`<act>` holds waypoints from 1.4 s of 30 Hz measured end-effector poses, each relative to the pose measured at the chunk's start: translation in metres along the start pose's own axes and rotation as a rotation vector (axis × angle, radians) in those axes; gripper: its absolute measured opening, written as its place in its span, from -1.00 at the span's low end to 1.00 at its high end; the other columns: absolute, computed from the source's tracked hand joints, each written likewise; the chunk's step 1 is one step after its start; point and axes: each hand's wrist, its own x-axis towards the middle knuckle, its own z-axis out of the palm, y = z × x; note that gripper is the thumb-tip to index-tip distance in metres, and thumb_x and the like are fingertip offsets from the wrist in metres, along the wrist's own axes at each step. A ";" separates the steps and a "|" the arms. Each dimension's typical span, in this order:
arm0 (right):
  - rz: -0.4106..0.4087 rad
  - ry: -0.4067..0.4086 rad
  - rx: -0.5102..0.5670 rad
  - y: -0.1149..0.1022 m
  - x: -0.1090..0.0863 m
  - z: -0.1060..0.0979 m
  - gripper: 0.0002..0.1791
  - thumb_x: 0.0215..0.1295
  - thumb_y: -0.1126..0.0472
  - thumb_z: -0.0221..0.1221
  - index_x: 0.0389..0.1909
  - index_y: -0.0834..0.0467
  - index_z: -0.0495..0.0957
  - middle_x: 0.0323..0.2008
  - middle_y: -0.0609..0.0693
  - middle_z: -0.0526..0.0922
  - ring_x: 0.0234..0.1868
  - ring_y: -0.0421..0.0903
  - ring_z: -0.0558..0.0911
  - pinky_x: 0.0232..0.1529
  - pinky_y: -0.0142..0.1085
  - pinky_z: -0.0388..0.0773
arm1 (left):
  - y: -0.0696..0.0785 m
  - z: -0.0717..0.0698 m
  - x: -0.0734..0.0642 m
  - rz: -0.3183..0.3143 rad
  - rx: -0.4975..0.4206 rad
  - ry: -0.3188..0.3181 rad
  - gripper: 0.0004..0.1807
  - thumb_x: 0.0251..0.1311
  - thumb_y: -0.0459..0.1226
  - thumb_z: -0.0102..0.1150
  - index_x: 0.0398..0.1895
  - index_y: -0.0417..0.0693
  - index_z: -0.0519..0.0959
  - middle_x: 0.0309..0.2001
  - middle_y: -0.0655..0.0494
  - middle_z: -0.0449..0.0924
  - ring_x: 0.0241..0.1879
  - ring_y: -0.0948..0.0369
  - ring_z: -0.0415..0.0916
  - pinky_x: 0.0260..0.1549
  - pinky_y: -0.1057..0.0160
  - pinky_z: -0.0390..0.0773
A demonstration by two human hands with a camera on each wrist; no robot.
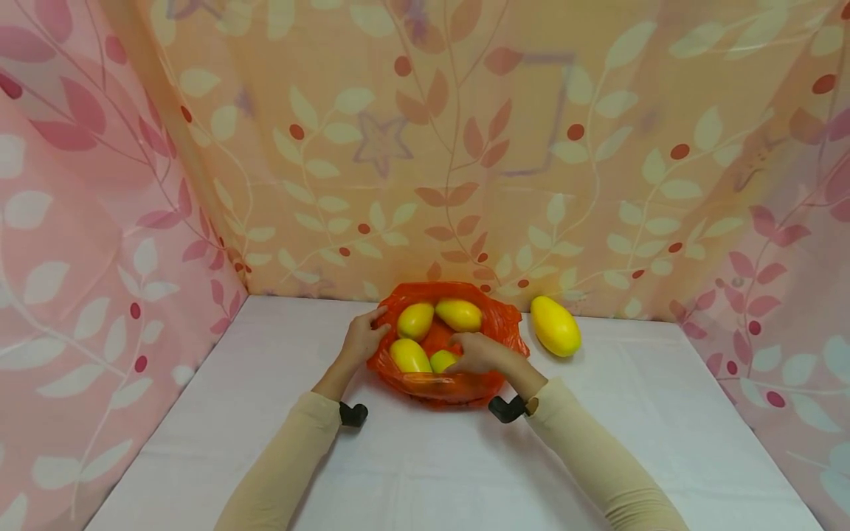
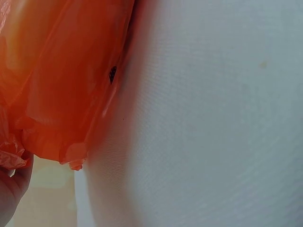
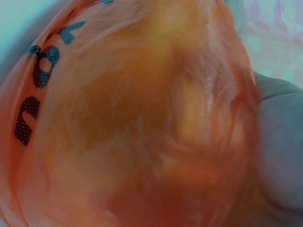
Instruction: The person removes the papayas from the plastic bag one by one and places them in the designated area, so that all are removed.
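An orange-red plastic bag (image 1: 458, 394) lies with its mouth spread wide on the table, several yellow mangoes inside, among them a back left mango (image 1: 415, 321) and a back right mango (image 1: 459, 315). My left hand (image 1: 361, 337) holds the bag's left rim between thumb and fingers. Inside the mouth, my right hand (image 1: 479, 352) has its fingers curled at a greenish-yellow mango (image 1: 443, 361) near the front, which it partly hides. The bag (image 2: 71, 94) fills the left of the left wrist view. Through the thin bag wall (image 3: 118, 118), the right wrist view shows blurred yellow shapes.
One larger yellow mango (image 1: 555, 327) lies on the table right of the bag, close to the back curtain (image 1: 465, 147). A white cloth (image 1: 425, 472) covers the table. Pink leaf-patterned curtains (image 1: 73, 295) stand at both sides.
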 end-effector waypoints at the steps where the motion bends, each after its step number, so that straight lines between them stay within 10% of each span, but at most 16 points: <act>1: 0.002 -0.003 -0.013 0.000 0.000 0.000 -0.33 0.17 0.01 0.36 0.26 0.19 0.45 0.10 0.10 0.60 -0.01 -0.01 0.54 0.21 -0.08 0.51 | 0.000 0.000 0.000 0.000 0.002 0.001 -0.50 0.30 -0.34 0.14 0.32 -0.21 0.43 0.27 -0.26 0.45 0.28 -0.14 0.39 0.27 -0.08 0.41; 22: 0.040 -0.013 -0.026 0.001 0.002 0.010 -0.39 0.17 0.05 0.36 0.22 0.18 0.49 0.08 0.11 0.61 0.03 0.02 0.54 0.27 -0.01 0.46 | 0.002 0.001 -0.004 -0.004 -0.011 -0.011 -0.49 0.31 -0.35 0.13 0.33 -0.22 0.41 0.31 -0.24 0.42 0.31 -0.12 0.36 0.26 -0.08 0.42; 42: 0.015 0.072 0.035 0.000 -0.010 -0.021 -0.22 0.05 -0.07 0.42 0.27 0.16 0.42 0.11 0.08 0.56 0.07 0.04 0.49 0.19 -0.04 0.52 | 0.004 -0.001 0.000 -0.001 0.001 -0.001 -0.49 0.30 -0.36 0.14 0.32 -0.24 0.41 0.28 -0.26 0.44 0.28 -0.13 0.39 0.26 -0.07 0.42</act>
